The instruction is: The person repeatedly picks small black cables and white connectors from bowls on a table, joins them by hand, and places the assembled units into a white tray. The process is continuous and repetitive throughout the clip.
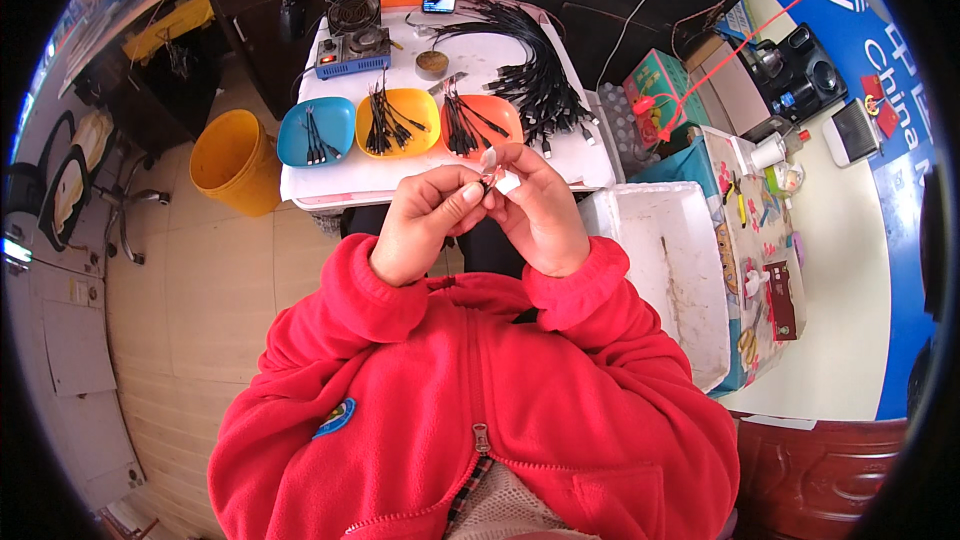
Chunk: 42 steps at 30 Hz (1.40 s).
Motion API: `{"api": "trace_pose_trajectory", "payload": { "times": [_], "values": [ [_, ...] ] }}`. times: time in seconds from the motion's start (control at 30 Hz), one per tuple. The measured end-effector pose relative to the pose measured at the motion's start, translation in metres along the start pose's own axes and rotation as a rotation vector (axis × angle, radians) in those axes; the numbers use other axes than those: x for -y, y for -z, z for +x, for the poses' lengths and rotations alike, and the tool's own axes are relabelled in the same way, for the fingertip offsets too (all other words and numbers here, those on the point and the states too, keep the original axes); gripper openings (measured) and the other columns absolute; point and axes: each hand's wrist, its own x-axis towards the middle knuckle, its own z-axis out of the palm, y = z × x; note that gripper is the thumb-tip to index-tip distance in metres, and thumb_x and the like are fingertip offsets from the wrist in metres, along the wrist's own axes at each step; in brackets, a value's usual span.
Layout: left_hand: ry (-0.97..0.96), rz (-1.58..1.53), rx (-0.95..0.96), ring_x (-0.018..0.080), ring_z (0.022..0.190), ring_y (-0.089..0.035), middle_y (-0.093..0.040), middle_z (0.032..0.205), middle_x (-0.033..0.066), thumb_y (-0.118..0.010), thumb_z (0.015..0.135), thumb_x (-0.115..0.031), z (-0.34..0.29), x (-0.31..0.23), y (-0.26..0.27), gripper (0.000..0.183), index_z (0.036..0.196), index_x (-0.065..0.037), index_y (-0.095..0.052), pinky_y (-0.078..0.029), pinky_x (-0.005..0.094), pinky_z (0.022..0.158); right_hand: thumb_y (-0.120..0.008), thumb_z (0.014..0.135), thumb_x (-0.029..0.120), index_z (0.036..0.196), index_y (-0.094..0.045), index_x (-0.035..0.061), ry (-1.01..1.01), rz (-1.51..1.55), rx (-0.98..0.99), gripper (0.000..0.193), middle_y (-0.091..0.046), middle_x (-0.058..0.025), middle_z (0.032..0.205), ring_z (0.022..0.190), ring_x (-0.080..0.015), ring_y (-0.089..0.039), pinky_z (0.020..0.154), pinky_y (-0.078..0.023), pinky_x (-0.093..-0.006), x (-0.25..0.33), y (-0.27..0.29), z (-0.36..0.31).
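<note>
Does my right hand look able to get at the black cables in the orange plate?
Probably yes: nothing visible blocks your right hand from the black cables, though it's busy holding thin wires.

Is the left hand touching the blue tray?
Apart. The head view shows bare white tabletop between the left hand and the blue tray.

Black cable end [488,182], reddish wires [498,171], pinched between fingertips [471,193].
</note>
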Motion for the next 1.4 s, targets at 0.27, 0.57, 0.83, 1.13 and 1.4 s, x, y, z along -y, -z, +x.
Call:
{"api": "trace_pose_trajectory", "payload": {
  "times": [0.27,0.57,0.83,1.13,1.4],
  "values": [
    [0.041,0.069,0.040,0.0049,0.066,-0.045,-0.056,0.076,-0.0009,-0.052,0.098,-0.010,-0.003,-0.007,0.003,0.016,0.097,0.002,-0.063,-0.037,0.0185,0.057,-0.056,0.093,0.006,0.101,-0.055,0.0063,-0.093,0.059,0.123,0.008,-0.059,-0.0011,0.092,0.084,-0.0105,-0.058,0.077,-0.048,-0.0234,0.007,0.007,0.001],
    [-0.003,0.160,0.052,0.0061,0.067,-0.045,-0.054,0.074,-0.0005,-0.053,0.098,-0.010,-0.002,-0.002,0.008,0.018,0.096,0.004,-0.063,-0.040,0.0213,0.064,-0.054,0.088,0.009,0.104,-0.052,0.0060,-0.209,0.259,0.249,0.017,-0.053,-0.0025,0.099,0.078,-0.0105,-0.052,0.077,-0.051,-0.0299,-0.015,0.022,0.012],
    [0.080,0.156,0.081,0.0056,0.066,-0.044,-0.056,0.071,0.0001,-0.053,0.097,-0.012,0.003,-0.002,0.020,0.021,0.091,0.004,-0.064,-0.038,0.0204,0.063,-0.059,0.088,0.013,0.114,-0.049,0.0076,-0.133,0.043,0.157,0.028,-0.052,-0.0029,0.109,0.081,-0.0093,-0.053,0.073,-0.047,-0.0236,-0.017,0.025,0.018],
    [0.190,0.021,-0.076,0.0019,0.057,-0.038,-0.058,0.068,-0.0003,-0.055,0.096,-0.013,0.001,0.005,0.021,0.019,0.091,0.001,-0.067,-0.030,0.0179,0.050,-0.059,0.090,0.013,0.116,-0.047,0.0090,-0.023,-0.129,0.012,0.029,-0.051,-0.0027,0.109,0.087,-0.0091,-0.051,0.073,-0.043,-0.0220,-0.027,0.016,0.016],
    [-0.029,0.264,-0.124,0.0047,0.057,-0.044,-0.059,0.069,0.0001,-0.058,0.094,-0.010,0.000,0.012,0.022,0.017,0.092,0.004,-0.066,-0.037,0.0208,0.052,-0.056,0.097,0.022,0.105,-0.051,0.0060,0.060,-0.502,-0.040,0.018,-0.055,-0.0002,0.096,0.079,-0.0079,-0.052,0.069,-0.043,-0.0212,-0.003,0.012,0.016]
  ]
}}
